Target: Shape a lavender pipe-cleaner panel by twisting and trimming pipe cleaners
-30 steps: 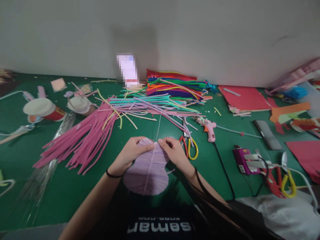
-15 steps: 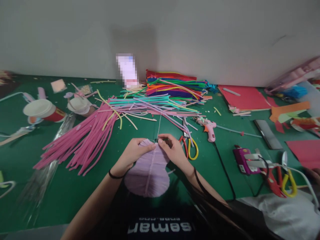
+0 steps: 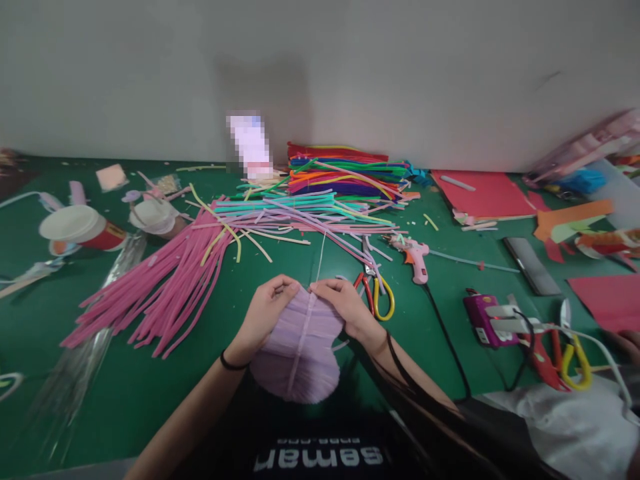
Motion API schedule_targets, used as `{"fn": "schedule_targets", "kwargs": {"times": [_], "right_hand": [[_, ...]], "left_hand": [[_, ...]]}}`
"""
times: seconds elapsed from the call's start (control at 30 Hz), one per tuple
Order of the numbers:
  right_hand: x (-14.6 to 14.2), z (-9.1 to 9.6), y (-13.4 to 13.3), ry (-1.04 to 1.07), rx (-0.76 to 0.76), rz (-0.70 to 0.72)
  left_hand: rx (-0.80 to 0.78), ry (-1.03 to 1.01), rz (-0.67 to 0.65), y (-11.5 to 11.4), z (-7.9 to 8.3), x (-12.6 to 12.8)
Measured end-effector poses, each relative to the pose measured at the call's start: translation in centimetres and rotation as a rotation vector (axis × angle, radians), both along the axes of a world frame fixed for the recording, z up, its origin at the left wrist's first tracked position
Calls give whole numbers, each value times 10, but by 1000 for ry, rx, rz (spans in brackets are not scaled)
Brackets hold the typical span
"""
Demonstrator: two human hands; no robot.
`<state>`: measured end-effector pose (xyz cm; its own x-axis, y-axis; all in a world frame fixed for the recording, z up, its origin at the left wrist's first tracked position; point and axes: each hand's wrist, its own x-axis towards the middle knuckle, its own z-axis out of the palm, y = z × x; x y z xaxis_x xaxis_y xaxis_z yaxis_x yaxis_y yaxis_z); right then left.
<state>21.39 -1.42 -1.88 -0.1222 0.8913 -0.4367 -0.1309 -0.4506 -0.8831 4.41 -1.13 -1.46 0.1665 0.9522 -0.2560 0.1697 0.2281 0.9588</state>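
Observation:
A lilac pipe-cleaner piece (image 3: 320, 357), rounded at the bottom with a notch in its right side, is held up in front of my chest. Down its middle runs a paler stem, and a thin whitish stem end (image 3: 321, 257) sticks out past the top. My left hand (image 3: 267, 310) pinches the upper left edge between thumb and fingers. At the top, close to the stem, my right hand (image 3: 345, 307) grips the upper right edge. A short strand (image 3: 341, 345) pokes out on the right side.
Pink pipe cleaners (image 3: 165, 287) fan out at the left, with multicoloured bundles (image 3: 350, 170) behind. Scissors (image 3: 383, 300) and a pink glue gun (image 3: 417, 260) with a black cord lie right. Paper cups (image 3: 75, 223) stand far left; another person's hand (image 3: 623, 347) shows far right.
My left thumb has moved from the piece's face to its upper left edge. My right fingers have flattened along the top edge. The view has shifted slightly.

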Motion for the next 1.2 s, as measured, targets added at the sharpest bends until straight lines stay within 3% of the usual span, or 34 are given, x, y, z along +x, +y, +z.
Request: {"fn": "schedule_targets", "kwargs": {"times": [0.17,0.43,0.77,1.07,1.2], "right_hand": [[0,3,2,145,-143,12],[0,5,5,72,-100,42],[3,2,5,19,-150,109],[2,-2,-6,-125,139,113],[4,-3,-13,-164,263,183]], "left_hand": [[83,-5,43,-2,-2,1],[110,-51,86,-2,-4,1],[91,-13,55,-7,-6,0],[14,2,107,-11,-7,-3],[23,54,52,-14,-3,-4]]}}
